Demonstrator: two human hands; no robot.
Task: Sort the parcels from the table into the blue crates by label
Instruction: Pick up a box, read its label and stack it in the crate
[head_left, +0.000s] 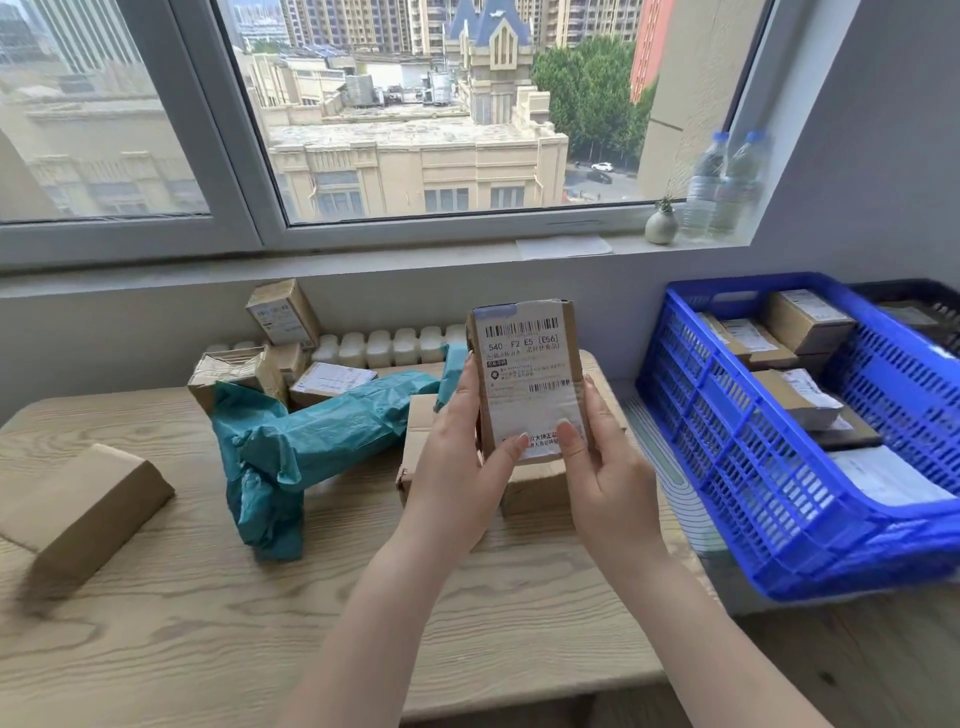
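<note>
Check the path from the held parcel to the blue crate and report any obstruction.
Nothing visible blocks it. Both hands, left hand and right hand, hold the parcel above the table; the blue crate sits open-topped to its right.
</note>
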